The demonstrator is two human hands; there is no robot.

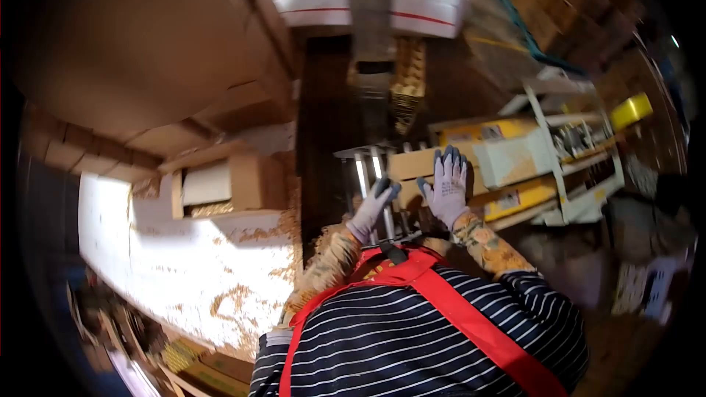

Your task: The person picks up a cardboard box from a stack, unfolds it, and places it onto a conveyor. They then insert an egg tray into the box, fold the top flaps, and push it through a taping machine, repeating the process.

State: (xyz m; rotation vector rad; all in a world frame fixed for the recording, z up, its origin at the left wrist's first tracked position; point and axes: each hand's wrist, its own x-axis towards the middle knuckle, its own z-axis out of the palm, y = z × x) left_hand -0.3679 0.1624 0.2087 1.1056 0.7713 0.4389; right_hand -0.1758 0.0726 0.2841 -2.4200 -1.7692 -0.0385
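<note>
Carton [409, 165], tan, with lengthwise seam

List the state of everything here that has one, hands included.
Left hand: gloved, open, near metal rollers
Right hand: gloved, open, palm down at sealed-side carton
Carton: top looks closed; taping cannot be told
Box on the left: open, pale contents showing
White table: littered with brown scraps
Yellow roll: wound
</note>
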